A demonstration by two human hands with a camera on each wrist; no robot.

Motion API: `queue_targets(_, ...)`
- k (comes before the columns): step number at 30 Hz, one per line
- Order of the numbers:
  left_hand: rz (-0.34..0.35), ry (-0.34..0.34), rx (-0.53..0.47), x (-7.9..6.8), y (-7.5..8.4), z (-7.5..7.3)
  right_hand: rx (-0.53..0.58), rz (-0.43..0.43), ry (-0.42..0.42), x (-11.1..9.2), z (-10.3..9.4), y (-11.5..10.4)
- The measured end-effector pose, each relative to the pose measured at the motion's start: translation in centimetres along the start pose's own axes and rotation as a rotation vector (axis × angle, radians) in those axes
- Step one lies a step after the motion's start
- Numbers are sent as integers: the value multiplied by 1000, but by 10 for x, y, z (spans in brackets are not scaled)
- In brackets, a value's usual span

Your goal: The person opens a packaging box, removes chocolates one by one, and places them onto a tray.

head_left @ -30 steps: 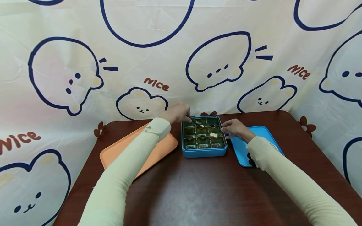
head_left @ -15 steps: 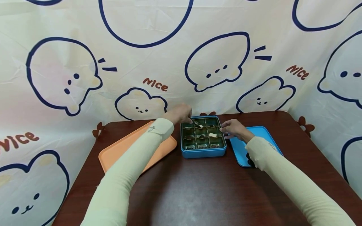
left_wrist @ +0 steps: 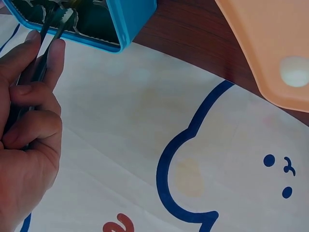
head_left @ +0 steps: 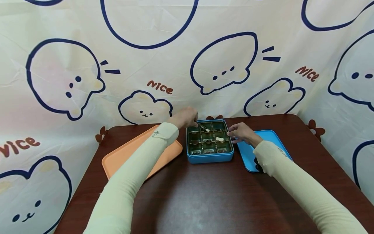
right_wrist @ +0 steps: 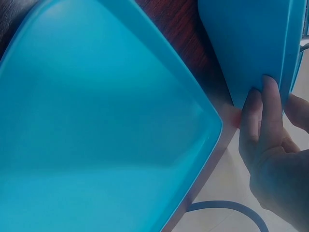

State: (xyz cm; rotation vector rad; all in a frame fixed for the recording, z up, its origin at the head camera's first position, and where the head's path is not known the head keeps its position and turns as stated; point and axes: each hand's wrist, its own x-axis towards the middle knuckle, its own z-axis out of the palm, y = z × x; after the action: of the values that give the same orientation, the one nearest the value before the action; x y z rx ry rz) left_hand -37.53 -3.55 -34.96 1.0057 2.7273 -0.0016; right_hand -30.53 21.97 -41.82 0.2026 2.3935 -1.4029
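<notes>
A blue box (head_left: 210,159), divided inside into several dark compartments, stands at the table's far side. My left hand (head_left: 184,117) reaches over its far left corner and grips dark tweezers (left_wrist: 42,57) between thumb and fingers. The tweezer tips dip into the box, with a small white piece (head_left: 207,130) at them; whether they pinch it is hard to tell. Another white piece (head_left: 219,139) lies in a compartment on the right. My right hand (head_left: 242,132) holds the box's right wall, its fingers against the outside and its thumb at the rim.
An orange tray (head_left: 125,156) lies left of the box, partly under my left arm; a pale round shape (left_wrist: 295,71) shows on it in the left wrist view. A blue lid-like tray (head_left: 247,159) lies to the right, below my right wrist. A printed cloth (head_left: 228,104) hangs behind the table.
My left hand and sleeve have shifted slightly right, with the tweezer tips staying in the same part of the box. My right hand keeps its place at the box.
</notes>
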Motion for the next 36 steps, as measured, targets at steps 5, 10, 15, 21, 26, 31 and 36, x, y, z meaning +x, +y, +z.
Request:
queue_targets(5,7,8,-9,0,0,0,0,0,-1,1,0,0)
queue_targets(10,17,22,-7,-2,-2,1,7,6,-2,0,0,-1)
queue_targets(15,11,22,-18,-3,-3,-2,-2,4,1,0,1,-1)
queue_targets(21,7,28,-41,-7,-4,-8,-3,6,-5,1,1,0)
queue_targets(26,18,51,-33,-13,-6,-14,3,0,-21,1,-1,2)
queue_targets(31,20,81,-22,-17,-11,-17,-5,-3,-31,1,-1,2)
queue_targets(36,34,99,-44,-21,-16,-20,-2,-2,-32,1,-1,1)
